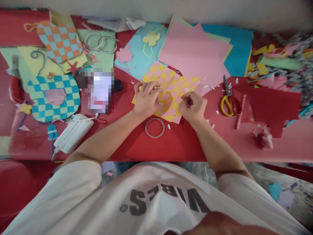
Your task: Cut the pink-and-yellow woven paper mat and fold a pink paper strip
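Note:
A woven paper sheet (168,83) in yellow and pink checks lies at an angle on the red table in front of me. My left hand (148,99) rests on its left part, fingers bent and apart. At its lower right edge is my right hand (194,105), closed in a pinch; what the fingertips hold is hidden. Small white paper scraps (209,87) lie around the sheet's right end. Just below the sheet, near my left hand, a thin ring of tape or wire (155,128) lies flat.
Scissors (227,98) with yellow and red handles lie to the right, beside a dark red paper piece (276,102). Pink paper (193,49) is stacked behind. On the left are a phone (101,91), a white power bank (73,133) and a blue-green woven piece (56,109).

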`<state>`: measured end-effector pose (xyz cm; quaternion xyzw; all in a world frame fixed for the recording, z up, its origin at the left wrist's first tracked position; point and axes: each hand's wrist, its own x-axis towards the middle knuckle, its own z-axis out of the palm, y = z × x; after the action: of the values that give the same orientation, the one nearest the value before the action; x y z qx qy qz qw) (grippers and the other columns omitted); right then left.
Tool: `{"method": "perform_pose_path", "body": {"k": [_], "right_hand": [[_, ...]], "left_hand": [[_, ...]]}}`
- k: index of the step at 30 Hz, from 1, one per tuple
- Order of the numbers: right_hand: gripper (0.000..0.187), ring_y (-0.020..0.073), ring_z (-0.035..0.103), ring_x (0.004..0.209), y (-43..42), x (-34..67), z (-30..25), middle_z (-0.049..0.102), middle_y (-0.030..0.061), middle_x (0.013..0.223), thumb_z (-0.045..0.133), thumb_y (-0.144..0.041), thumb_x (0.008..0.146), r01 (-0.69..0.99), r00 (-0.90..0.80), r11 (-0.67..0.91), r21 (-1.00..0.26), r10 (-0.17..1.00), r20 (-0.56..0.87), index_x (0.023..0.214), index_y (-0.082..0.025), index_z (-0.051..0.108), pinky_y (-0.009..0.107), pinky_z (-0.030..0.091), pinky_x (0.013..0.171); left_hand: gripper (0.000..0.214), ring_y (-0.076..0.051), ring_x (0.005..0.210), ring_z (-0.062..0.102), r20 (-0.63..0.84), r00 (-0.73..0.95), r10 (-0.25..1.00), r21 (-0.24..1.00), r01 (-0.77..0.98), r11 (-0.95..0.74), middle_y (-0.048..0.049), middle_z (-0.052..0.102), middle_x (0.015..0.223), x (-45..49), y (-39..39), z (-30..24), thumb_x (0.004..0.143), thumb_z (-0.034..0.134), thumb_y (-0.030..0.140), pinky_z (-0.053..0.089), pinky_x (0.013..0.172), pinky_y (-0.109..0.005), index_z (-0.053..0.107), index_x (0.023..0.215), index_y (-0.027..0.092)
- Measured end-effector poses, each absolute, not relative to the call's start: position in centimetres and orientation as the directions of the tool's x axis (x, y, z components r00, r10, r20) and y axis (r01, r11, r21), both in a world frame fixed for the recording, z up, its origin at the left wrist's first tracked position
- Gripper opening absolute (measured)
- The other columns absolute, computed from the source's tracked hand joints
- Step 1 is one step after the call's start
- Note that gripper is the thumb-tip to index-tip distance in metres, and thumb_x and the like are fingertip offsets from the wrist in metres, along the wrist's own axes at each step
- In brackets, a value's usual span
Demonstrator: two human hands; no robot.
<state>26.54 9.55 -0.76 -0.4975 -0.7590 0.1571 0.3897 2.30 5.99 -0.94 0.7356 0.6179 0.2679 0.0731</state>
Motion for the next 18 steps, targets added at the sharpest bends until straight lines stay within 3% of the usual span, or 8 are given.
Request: {"method": "perform_pose_path", "body": {"k": [4, 7, 10, 13, 18], "right_hand": [[0.018, 0.0156, 0.057, 0.057, 9.8, 26.8, -0.1, 0.062, -0.0015, 0.061, 0.058, -0.016, 0.074, 0.737, -0.259, 0.399, -0.545, 0.912, 0.318, 0.081, -0.021, 0.074, 0.031, 0.039, 0.058], [0.021, 0.0151, 0.058, 0.057, 9.9, 26.6, -0.3, 0.065, -0.0012, 0.064, 0.058, -0.015, 0.079, 0.699, -0.241, 0.375, -0.61, 0.925, 0.293, 0.085, -0.021, 0.077, 0.031, 0.041, 0.059], [0.024, 0.0137, 0.057, 0.057, 10.0, 26.5, -0.7, 0.068, -0.0008, 0.069, 0.057, -0.014, 0.085, 0.584, -0.145, 0.35, -0.732, 0.933, 0.33, 0.089, -0.021, 0.079, 0.03, 0.042, 0.058], [0.022, 0.0127, 0.055, 0.057, 10.4, 26.5, -0.9, 0.066, -0.0013, 0.071, 0.056, -0.016, 0.091, 0.488, 0.012, 0.36, -0.795, 0.908, 0.419, 0.091, -0.021, 0.078, 0.029, 0.042, 0.057], [0.016, 0.0151, 0.061, 0.065, 11.2, 26.7, -1.3, 0.067, 0.0007, 0.08, 0.061, -0.028, 0.098, 0.409, 0.234, 0.435, -0.802, 0.8, 0.553, 0.092, -0.023, 0.074, 0.033, 0.051, 0.061]], "left_hand": [[0.025, -0.031, 0.122, 0.066, 0.374, 0.081, 0.924, 0.457, 0.851, -0.259, -0.0102, 0.073, 0.134, 2.1, 6.1, -1.4, 0.101, 0.055, 0.026, 0.035, 0.121, -0.06, 0.073, 0.119, 0.027], [0.021, -0.031, 0.118, 0.068, 0.39, 0.089, 0.917, 0.467, 0.839, -0.28, -0.0096, 0.075, 0.128, 2.2, 6.1, -1.6, 0.102, 0.056, 0.03, 0.037, 0.121, -0.058, 0.073, 0.115, 0.027], [0.021, -0.034, 0.124, 0.066, 0.425, 0.036, 0.904, 0.489, 0.832, -0.263, -0.0101, 0.073, 0.134, 2.3, 5.8, -1.3, 0.101, 0.061, 0.035, 0.032, 0.126, -0.062, 0.072, 0.117, 0.028], [0.034, -0.039, 0.137, 0.06, 0.455, -0.066, 0.888, 0.539, 0.814, -0.216, -0.0123, 0.065, 0.15, 2.4, 5.6, -1.3, 0.099, 0.069, 0.045, 0.026, 0.129, -0.067, 0.068, 0.129, 0.029], [0.057, -0.037, 0.145, 0.054, 0.453, -0.221, 0.864, 0.74, 0.633, -0.227, -0.016, 0.052, 0.156, 1.4, 6.4, -2.8, 0.095, 0.077, 0.059, 0.046, 0.121, -0.057, 0.06, 0.14, 0.028]]}}
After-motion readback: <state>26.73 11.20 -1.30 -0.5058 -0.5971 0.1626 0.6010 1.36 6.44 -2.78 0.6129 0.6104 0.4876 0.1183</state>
